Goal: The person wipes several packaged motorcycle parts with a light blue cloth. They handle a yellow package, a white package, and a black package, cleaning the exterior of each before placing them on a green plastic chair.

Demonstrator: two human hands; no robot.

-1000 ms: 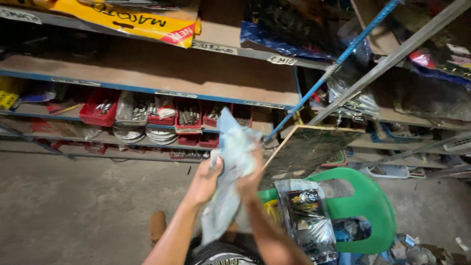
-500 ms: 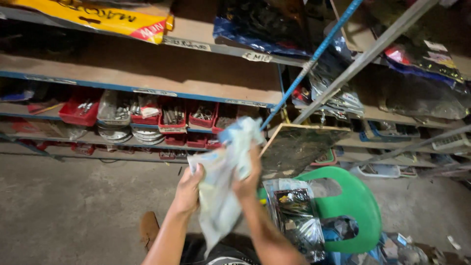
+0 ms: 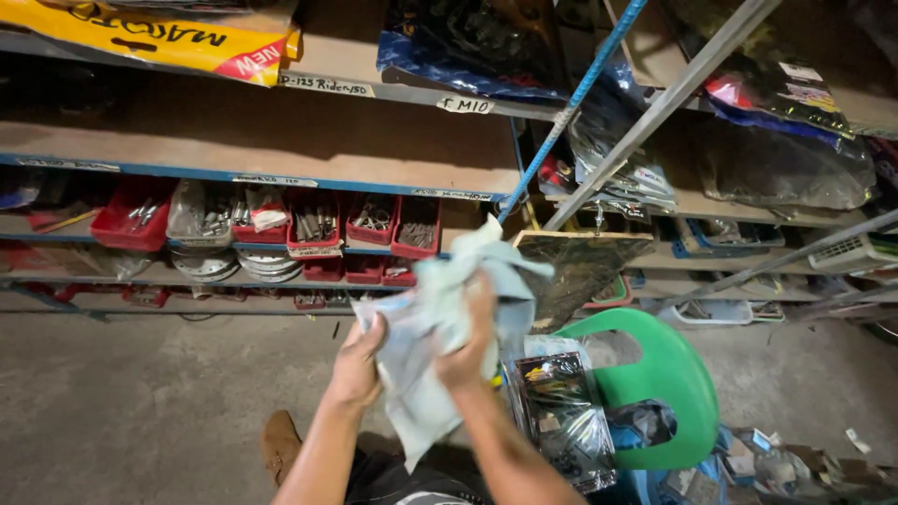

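Both hands hold 1 pale bag (image 3: 440, 346) in the middle of the view, raised in front of the shelves. The left hand (image 3: 358, 367) grips the left edge of the bag with the fingers closed on the thin plastic. The right hand (image 3: 470, 344) is clenched on the bag's middle, and the material is bunched up above it into a loose point. The lower part of the bag hangs down between the 2 forearms. What is inside the bag I cannot tell.

Just to the right of the right forearm there is a clear packet (image 3: 561, 421) with dark parts inside, leaning against a green chair (image 3: 678, 383). More packets lie on the floor (image 3: 140, 411) near the chair, at the bottom right. Below the left arm a brown shoe (image 3: 279, 444) stands on the grey floor.

Behind the hands is a long metal rack (image 3: 281, 178) with wooden boards. On its lower level stand several red bins (image 3: 318, 224) with small metal parts, and under them some round metal discs (image 3: 234, 265). The level above it is bare. On the top level lie a yellow package (image 3: 140, 33) and a dark blue bag (image 3: 468, 47). A blue rod (image 3: 571, 103) goes diagonally from the top to the rack edge, and a grey bar (image 3: 664, 103) runs beside it. To the right, another rack holds more dark plastic packages (image 3: 786, 159).
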